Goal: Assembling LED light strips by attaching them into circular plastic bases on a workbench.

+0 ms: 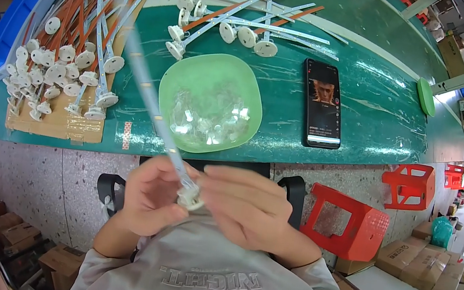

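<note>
At the table's (374,115) left end a pile of strips (53,73) lies on cardboard (54,129). Short of the near edge, my left hand (147,195) is closed round the foot of a pale strip (158,117), by its white base (191,200); I'd hold that steady, the strip unbent. Its long end slants leftward between pile and green bowl (220,66), tight for turning, I judge. My right hand (249,207) meets the base, though I can't tell whether it pinches; farther right, the phone (320,113) lies just inside the near edge
</note>
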A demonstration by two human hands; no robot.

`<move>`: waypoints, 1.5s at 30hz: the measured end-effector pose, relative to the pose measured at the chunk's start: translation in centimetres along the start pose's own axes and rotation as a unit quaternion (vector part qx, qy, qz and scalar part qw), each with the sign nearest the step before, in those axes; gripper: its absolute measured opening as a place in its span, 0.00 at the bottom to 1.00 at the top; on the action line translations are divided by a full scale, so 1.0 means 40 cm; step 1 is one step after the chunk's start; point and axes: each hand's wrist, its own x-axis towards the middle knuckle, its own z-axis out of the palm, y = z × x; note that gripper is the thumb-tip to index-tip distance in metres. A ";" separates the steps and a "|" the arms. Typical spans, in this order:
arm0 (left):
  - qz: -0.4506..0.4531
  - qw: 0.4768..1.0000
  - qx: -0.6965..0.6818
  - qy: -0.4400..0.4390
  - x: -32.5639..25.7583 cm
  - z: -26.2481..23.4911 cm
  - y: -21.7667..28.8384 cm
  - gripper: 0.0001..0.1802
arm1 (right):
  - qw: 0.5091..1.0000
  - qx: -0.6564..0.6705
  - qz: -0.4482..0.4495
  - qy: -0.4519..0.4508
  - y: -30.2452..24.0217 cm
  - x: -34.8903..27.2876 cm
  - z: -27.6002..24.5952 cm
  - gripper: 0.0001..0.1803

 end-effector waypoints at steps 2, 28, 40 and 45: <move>0.118 0.984 0.125 0.050 0.016 -0.021 -0.002 0.28 | 0.999 -0.032 0.006 -0.007 0.012 0.033 0.002 0.12; 0.156 0.952 0.250 0.082 0.061 -0.141 0.012 0.29 | 0.963 -0.155 0.087 -0.203 0.139 0.137 0.012 0.07; 0.164 0.944 0.276 0.076 0.062 -0.138 0.009 0.29 | 0.990 -0.096 0.077 -0.064 0.133 0.116 0.011 0.08; 0.153 0.947 0.271 0.077 0.058 -0.141 0.008 0.28 | 0.983 -0.110 0.119 -0.088 0.107 0.107 -0.001 0.09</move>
